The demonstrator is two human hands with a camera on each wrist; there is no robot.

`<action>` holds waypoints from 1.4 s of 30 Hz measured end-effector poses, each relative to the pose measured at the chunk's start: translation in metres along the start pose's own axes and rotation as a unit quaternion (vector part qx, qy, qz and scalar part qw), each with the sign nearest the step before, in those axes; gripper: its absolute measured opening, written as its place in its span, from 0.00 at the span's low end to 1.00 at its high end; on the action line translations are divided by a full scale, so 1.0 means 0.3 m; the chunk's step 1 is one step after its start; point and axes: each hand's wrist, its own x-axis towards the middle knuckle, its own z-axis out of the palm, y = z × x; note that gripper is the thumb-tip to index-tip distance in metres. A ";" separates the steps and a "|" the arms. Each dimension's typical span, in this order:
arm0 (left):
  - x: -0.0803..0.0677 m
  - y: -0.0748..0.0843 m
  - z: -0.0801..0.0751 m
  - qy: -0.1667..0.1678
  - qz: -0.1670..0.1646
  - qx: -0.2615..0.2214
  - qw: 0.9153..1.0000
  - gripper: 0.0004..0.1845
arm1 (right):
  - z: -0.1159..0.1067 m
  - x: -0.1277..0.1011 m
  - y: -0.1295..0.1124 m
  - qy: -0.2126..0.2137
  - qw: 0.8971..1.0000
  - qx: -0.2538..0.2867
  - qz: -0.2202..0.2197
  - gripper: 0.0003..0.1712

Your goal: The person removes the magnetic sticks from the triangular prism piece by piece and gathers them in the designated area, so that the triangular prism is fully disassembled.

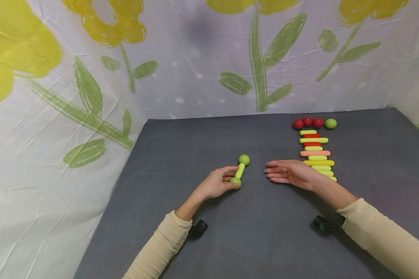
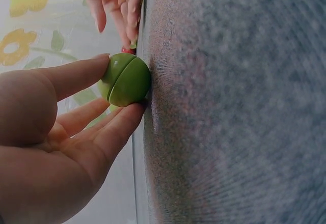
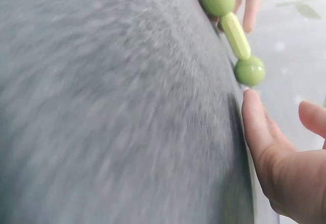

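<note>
Two green balls, a far one (image 1: 244, 159) and a near one (image 1: 234, 180), sit at the ends of a yellow-green stick (image 1: 240, 170), making a dumbbell shape on the dark table. My left hand (image 1: 217, 183) pinches the near ball between thumb and fingers; the left wrist view shows a groove round this green ball (image 2: 126, 80). To the right, my right hand (image 1: 295, 173) hovers low with its fingers straight and holds nothing. In the right wrist view its fingertips point at the far ball (image 3: 250, 71), close to it.
A column of coloured sticks, among them a pink one (image 1: 315, 153) and a yellow one (image 1: 319, 163), lies beyond my right hand, which hides part of it. Behind it stand several red balls (image 1: 318, 123) and a green ball (image 1: 330, 123). A flower-patterned sheet (image 1: 195, 85) hangs behind the table (image 1: 181, 147).
</note>
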 end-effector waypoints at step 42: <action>-0.006 0.012 0.000 -0.009 -0.015 -0.022 1.000 0.33 | 0.166 0.189 -0.016 0.053 0.990 -0.132 -0.016 0.30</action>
